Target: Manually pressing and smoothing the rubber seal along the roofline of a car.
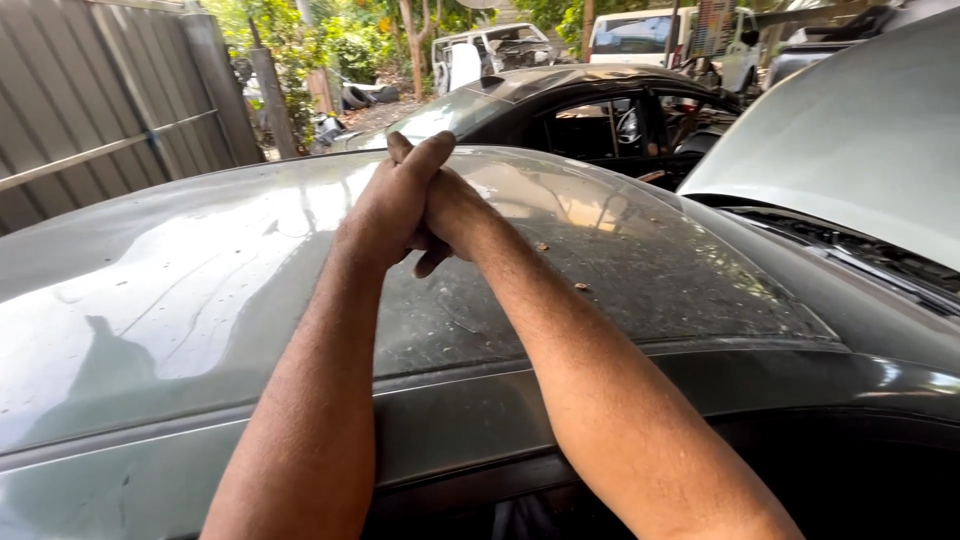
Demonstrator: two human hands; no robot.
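An outdoor yard of parked cars, with a grey metal fence [90,110] at ten o'clock. A dusty grey car roof [180,300] fills the foreground, its near edge running along the bottom and wide bare metal lying toward nine o'clock. Both forearms reach across it. The left hand [395,195] and right hand [450,205] meet at the centre, clasped together, fingers wrapped around each other, gripping nothing else. Two dry leaf bits [582,287] lie just right. A raised hood [850,130] stands at two o'clock.
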